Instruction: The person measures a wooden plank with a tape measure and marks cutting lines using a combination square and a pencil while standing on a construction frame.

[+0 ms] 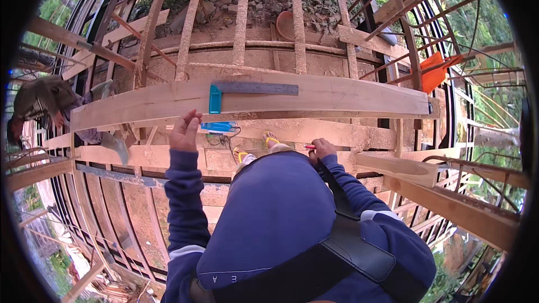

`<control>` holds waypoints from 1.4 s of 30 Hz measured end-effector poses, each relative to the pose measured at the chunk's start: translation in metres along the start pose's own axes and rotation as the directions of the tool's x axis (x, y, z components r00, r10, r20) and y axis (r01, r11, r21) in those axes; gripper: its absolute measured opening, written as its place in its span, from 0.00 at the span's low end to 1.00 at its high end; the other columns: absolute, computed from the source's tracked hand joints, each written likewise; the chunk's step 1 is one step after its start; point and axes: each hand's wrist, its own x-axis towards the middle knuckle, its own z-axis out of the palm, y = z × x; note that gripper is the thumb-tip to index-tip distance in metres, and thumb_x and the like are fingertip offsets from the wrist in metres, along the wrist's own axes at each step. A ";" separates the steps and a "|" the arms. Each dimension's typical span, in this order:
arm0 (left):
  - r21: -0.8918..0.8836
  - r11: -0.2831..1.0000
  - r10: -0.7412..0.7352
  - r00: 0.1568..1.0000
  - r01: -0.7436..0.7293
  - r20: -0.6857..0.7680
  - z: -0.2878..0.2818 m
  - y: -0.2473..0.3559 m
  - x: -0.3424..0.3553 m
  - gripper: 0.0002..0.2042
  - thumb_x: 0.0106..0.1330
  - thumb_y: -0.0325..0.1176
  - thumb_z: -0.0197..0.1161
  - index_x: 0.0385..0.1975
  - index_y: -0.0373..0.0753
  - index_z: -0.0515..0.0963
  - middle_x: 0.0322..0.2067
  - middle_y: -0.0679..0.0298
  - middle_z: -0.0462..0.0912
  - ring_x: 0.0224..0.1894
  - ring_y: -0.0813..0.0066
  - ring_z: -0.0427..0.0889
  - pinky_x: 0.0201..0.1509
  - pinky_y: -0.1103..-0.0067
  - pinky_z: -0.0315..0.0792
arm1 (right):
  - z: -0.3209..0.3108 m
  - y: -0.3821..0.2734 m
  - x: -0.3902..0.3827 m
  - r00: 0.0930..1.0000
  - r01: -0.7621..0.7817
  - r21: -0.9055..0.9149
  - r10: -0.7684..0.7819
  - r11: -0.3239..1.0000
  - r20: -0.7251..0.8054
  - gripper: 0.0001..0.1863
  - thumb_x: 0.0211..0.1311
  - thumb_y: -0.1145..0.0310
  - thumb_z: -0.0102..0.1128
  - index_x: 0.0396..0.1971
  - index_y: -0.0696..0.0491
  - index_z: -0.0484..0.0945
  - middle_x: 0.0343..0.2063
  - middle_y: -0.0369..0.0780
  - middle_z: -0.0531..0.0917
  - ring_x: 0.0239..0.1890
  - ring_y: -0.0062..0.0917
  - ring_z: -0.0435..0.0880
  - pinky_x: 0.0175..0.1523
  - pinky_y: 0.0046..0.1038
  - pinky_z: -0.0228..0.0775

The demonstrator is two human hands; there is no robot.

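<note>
A long pale wooden plank lies crosswise in front of me. On its face rests a try square with a turquoise handle and a grey metal blade pointing right; the handle sits by the plank's near edge. My left hand is at that near edge, left of the handle, its fingers loosely bent and nothing visible in them. I cannot tell whether it touches the wood. Close to my body, my right hand is closed on a thin red pencil or marker, its tip pointing left.
Below the plank, a blue power tool with a dark cord sits near my feet. Beams and slats with gaps surround me. At the far left a person bends over. An orange cloth or sheet hangs at right, near thin metal rods. A short timber lies at right.
</note>
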 end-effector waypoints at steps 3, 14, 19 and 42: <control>0.378 0.925 -0.004 0.995 0.043 -0.104 0.005 -0.085 0.048 0.21 0.62 0.37 0.64 0.52 0.32 0.73 0.45 0.55 0.80 0.46 0.70 0.80 0.53 0.77 0.72 | 0.014 0.016 -0.030 0.960 -0.261 -0.004 0.260 0.965 0.102 0.12 0.47 0.63 0.58 0.33 0.51 0.77 0.32 0.45 0.80 0.36 0.42 0.80 0.42 0.40 0.73; 0.911 0.413 0.094 0.995 0.003 -0.046 0.061 -0.102 0.117 0.26 0.47 0.46 0.70 0.44 0.37 0.75 0.43 0.49 0.77 0.48 0.51 0.75 0.53 0.65 0.70 | -0.006 0.069 -0.094 0.624 -0.777 0.058 0.755 0.627 0.200 0.15 0.54 0.60 0.55 0.36 0.55 0.77 0.33 0.52 0.81 0.39 0.46 0.80 0.46 0.41 0.72; 0.952 0.297 0.169 0.985 -0.071 0.021 0.072 -0.102 0.131 0.22 0.43 0.43 0.68 0.37 0.37 0.76 0.34 0.51 0.78 0.39 0.52 0.77 0.46 0.64 0.72 | -0.025 0.112 -0.083 0.637 -0.750 0.313 0.763 0.582 0.109 0.14 0.54 0.60 0.57 0.33 0.55 0.78 0.30 0.51 0.81 0.36 0.47 0.81 0.43 0.41 0.72; -0.065 0.870 -0.488 0.872 0.489 0.023 0.487 -0.048 -0.042 0.13 0.60 0.30 0.66 0.44 0.37 0.74 0.35 0.63 0.80 0.39 0.73 0.81 0.43 0.73 0.79 | -0.222 0.294 0.062 0.954 -0.097 0.831 0.288 0.547 -0.078 0.07 0.60 0.69 0.60 0.32 0.58 0.78 0.21 0.35 0.78 0.24 0.16 0.74 0.31 0.21 0.68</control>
